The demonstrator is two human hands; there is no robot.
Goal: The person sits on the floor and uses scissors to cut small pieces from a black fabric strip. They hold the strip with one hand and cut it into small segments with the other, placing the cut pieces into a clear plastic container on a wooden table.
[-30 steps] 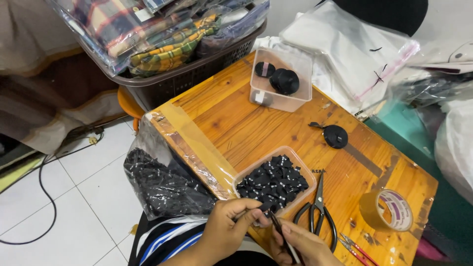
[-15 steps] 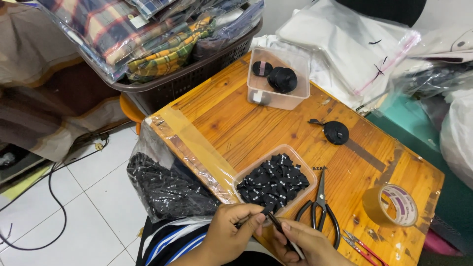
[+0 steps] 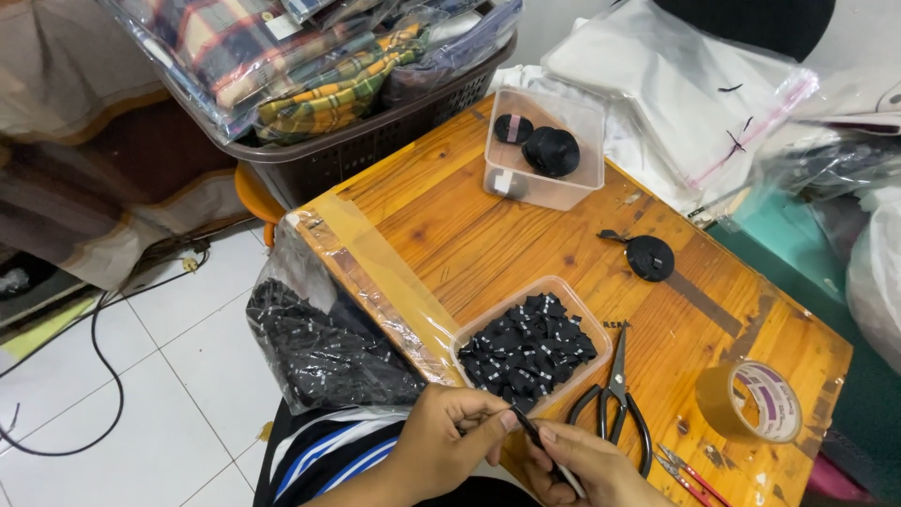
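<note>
Just below the full tray (image 3: 531,349), both hands' fingers (image 3: 488,420) pinch one small black piece (image 3: 526,427); many remain.

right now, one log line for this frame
left hand pinches strip end | right hand holds thin black strip | tray of black pieces beside

1. A thin black strip (image 3: 527,427) sits at the front edge of the wooden table. It is small and narrow, slanted down to the right. The finger and thumb of each hand pinch it.
2. A clear plastic tub (image 3: 589,305) sits just behind it, nearly touching. It is open on top and full of small black pieces with tiny white marks.
</note>
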